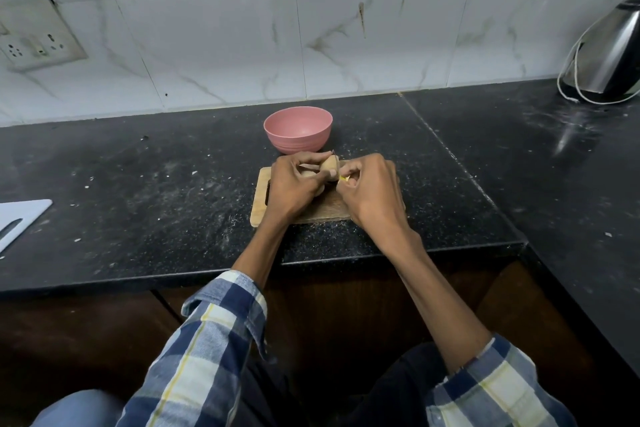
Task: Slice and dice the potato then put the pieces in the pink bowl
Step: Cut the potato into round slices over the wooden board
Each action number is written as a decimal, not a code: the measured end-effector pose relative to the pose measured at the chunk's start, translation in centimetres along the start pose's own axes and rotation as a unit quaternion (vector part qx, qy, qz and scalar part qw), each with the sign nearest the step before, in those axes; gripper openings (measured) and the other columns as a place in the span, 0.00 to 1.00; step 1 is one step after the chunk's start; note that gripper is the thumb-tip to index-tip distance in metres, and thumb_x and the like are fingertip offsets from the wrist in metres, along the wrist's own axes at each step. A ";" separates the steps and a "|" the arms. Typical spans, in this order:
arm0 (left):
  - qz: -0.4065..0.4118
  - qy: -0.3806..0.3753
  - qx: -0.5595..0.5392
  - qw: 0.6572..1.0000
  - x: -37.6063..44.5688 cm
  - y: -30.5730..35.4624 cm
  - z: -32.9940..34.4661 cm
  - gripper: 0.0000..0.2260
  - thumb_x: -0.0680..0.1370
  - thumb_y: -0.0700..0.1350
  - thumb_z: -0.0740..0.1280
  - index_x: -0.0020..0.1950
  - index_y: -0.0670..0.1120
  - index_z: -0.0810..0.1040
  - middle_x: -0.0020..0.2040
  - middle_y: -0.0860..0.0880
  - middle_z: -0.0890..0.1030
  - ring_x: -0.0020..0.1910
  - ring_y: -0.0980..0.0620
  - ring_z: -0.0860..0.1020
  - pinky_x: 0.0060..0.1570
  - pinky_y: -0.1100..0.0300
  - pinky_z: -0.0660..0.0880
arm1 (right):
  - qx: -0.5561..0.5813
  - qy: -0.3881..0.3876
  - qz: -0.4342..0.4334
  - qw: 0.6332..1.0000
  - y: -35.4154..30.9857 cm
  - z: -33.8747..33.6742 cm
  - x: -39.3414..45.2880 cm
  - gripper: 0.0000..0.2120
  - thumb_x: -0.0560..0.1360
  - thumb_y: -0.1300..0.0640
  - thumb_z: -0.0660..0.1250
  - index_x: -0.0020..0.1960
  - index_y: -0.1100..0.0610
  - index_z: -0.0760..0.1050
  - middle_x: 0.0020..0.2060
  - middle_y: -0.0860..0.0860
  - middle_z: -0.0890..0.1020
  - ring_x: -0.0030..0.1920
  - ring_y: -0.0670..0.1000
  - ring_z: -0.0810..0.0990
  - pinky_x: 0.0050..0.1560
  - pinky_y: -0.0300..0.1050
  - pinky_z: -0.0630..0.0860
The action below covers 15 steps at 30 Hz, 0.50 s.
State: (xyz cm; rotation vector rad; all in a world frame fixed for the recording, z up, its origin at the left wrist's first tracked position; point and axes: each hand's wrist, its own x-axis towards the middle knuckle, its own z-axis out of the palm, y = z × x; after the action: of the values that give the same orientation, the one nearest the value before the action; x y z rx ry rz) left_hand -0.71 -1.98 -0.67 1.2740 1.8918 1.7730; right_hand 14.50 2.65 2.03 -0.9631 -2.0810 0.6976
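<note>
Over a wooden cutting board (304, 213) just in front of the empty pink bowl (298, 128), the left hand (294, 184) grips a potato (329, 166) while the right hand (367, 185) curls around a yellow-handled tool (343, 178), apparently starting the first cut, which needs steadying.

I note a black speckled stone counter (173, 191) running along the tiled wall and turning a corner at the right. A seam crosses its top diagonally right of centre. Pale crumbs and dust are scattered over it.

Directly on it I find:
- a pink bowl (298, 130), upright, near the wall;
- a wooden board (266, 208), just in front of the bowl, apart from it, with a slot handle on its left side;
- a white board (20, 218), at the left edge of view, well apart from the wooden one;
- a steel kettle (609, 52), at the far right corner, its white cord (571, 80) looping onto the counter.
</note>
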 end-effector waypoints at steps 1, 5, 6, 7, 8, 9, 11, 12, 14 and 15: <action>-0.001 -0.001 -0.001 1.000 0.0 0.1 0.0 0.15 0.72 0.37 0.80 0.57 0.45 0.88 0.48 0.51 0.88 0.44 0.57 0.84 0.44 0.64 0.81 | 0.004 -0.001 0.005 1.000 0.1 0.0 -0.1 0.07 0.75 0.62 0.74 0.52 0.55 0.85 0.43 0.51 0.85 0.41 0.47 0.83 0.40 0.40 0.79; 0.002 -0.013 -0.003 1.000 -0.1 0.4 -0.1 0.15 0.71 0.34 0.79 0.57 0.42 0.87 0.51 0.51 0.88 0.47 0.62 0.84 0.45 0.68 0.78 | 0.014 0.002 0.019 1.000 0.1 0.3 0.5 0.05 0.75 0.61 0.74 0.49 0.54 0.87 0.42 0.51 0.86 0.37 0.45 0.81 0.31 0.32 0.69; 0.005 -0.012 0.001 1.000 -0.1 0.4 -0.2 0.15 0.71 0.34 0.78 0.57 0.42 0.87 0.51 0.52 0.88 0.47 0.62 0.84 0.45 0.69 0.78 | 0.017 0.004 0.021 1.000 -0.1 0.4 0.8 0.05 0.75 0.60 0.74 0.49 0.55 0.87 0.42 0.51 0.86 0.37 0.45 0.81 0.30 0.29 0.66; 0.008 -0.009 0.004 1.000 -0.1 0.4 -0.2 0.15 0.71 0.34 0.78 0.57 0.42 0.87 0.51 0.52 0.88 0.47 0.62 0.84 0.45 0.70 0.77 | 0.019 0.006 0.022 1.000 -0.4 0.4 0.9 0.04 0.75 0.60 0.75 0.49 0.55 0.87 0.42 0.51 0.86 0.37 0.45 0.81 0.29 0.28 0.64; 0.009 -0.006 0.006 1.000 -0.1 0.4 -0.3 0.15 0.71 0.34 0.78 0.57 0.43 0.88 0.50 0.52 0.88 0.47 0.62 0.84 0.45 0.70 0.77 | 0.019 0.007 0.019 1.000 -0.6 0.4 0.9 0.04 0.75 0.60 0.75 0.50 0.55 0.87 0.41 0.51 0.86 0.37 0.46 0.82 0.29 0.28 0.64; 0.007 -0.004 0.005 1.000 -0.1 0.3 -0.3 0.15 0.71 0.35 0.78 0.57 0.43 0.88 0.50 0.52 0.88 0.47 0.61 0.85 0.46 0.70 0.77 | 0.012 0.005 0.017 1.000 -0.6 0.4 0.7 0.05 0.76 0.60 0.74 0.50 0.55 0.87 0.42 0.51 0.86 0.38 0.47 0.83 0.29 0.28 0.64; -0.003 -0.004 0.001 1.000 0.0 0.0 -0.2 0.14 0.71 0.37 0.79 0.57 0.44 0.88 0.49 0.52 0.88 0.47 0.59 0.85 0.45 0.67 0.79 | -0.006 0.007 0.009 1.000 -0.3 0.3 -0.3 0.06 0.76 0.62 0.73 0.51 0.55 0.86 0.43 0.50 0.86 0.40 0.46 0.82 0.28 0.25 0.64; -0.006 -0.003 -0.001 1.000 0.0 -0.1 -0.1 0.14 0.71 0.37 0.80 0.57 0.44 0.88 0.49 0.52 0.88 0.46 0.58 0.85 0.44 0.66 0.79 | -0.013 0.008 0.005 1.000 -0.1 0.3 -0.8 0.07 0.76 0.63 0.72 0.52 0.55 0.85 0.44 0.49 0.85 0.40 0.46 0.82 0.27 0.25 0.65; -0.007 -0.003 0.000 1.000 0.1 -0.1 -0.1 0.15 0.71 0.37 0.80 0.57 0.44 0.88 0.49 0.52 0.88 0.46 0.58 0.85 0.45 0.66 0.79 | -0.027 0.009 -0.004 1.000 0.2 0.2 -1.4 0.08 0.76 0.63 0.71 0.53 0.55 0.85 0.46 0.49 0.85 0.42 0.45 0.80 0.29 0.22 0.65; -0.005 -0.005 0.001 1.000 0.1 -0.1 -0.1 0.15 0.71 0.37 0.80 0.57 0.44 0.88 0.50 0.52 0.88 0.47 0.59 0.85 0.46 0.67 0.78 | -0.025 0.008 -0.005 1.000 0.3 0.2 -1.3 0.08 0.76 0.63 0.71 0.53 0.55 0.85 0.47 0.50 0.85 0.42 0.45 0.80 0.29 0.23 0.65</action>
State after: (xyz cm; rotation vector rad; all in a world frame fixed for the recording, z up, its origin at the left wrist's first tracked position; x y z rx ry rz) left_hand -0.87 -2.00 -0.71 1.2700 1.8914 1.7568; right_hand 15.03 1.71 1.17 -0.9817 -2.0973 0.6326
